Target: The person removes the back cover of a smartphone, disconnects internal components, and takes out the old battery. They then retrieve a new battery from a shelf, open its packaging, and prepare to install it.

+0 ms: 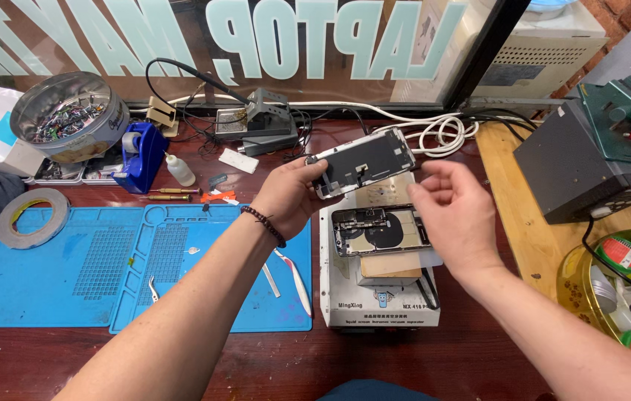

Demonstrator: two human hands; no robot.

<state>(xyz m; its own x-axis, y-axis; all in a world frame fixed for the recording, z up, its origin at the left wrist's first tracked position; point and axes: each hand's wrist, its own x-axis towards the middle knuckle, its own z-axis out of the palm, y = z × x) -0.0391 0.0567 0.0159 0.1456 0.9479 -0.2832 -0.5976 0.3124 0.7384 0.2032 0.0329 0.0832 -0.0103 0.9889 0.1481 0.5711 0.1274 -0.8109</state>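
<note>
The left hand [289,197] fingers pinch one end of a detached black phone screen panel with a pale frame [362,162], holding it tilted in the air above an opened phone body with exposed dark innards [381,230]. The right hand [455,215] hovers just beside, fingers loosely curled and holding nothing. The phone body lies on a white box-shaped heating machine [375,301] on the dark red table [271,364], next to a blue silicone work mat [70,275].

A dark red workbench [271,364] carries a blue mat [70,275] at its left, a white heating plate [378,297] mid-front, a tape roll [31,217] near the left edge.
</note>
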